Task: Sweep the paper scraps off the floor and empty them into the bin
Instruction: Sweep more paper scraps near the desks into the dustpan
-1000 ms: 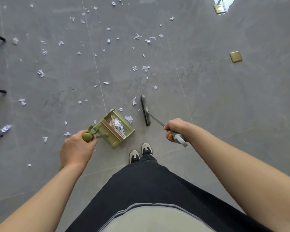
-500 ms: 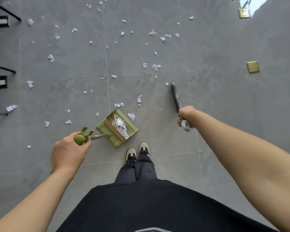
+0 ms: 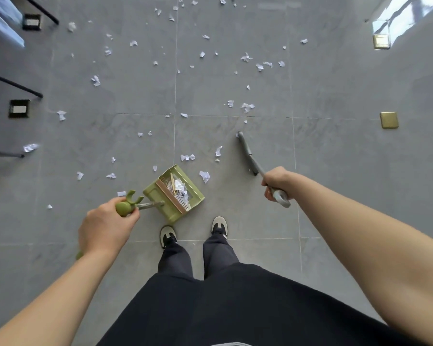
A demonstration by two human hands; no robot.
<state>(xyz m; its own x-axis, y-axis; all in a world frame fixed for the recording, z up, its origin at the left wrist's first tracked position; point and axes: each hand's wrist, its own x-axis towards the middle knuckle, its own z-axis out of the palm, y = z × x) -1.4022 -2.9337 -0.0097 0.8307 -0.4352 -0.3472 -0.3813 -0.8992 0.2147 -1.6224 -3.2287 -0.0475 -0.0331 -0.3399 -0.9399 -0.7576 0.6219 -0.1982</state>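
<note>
Left hand: fingers curled tight around the green dustpan handle; pan rests on the floor, holding some paper scraps. Right hand: fingers wrapped around the grey broom handle, its head on the floor beside loose scraps

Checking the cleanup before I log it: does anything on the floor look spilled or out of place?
Yes. White paper scraps are scattered across the grey floor, mostly beyond the green dustpan, which holds only a few. The broom has not reached them.
</note>
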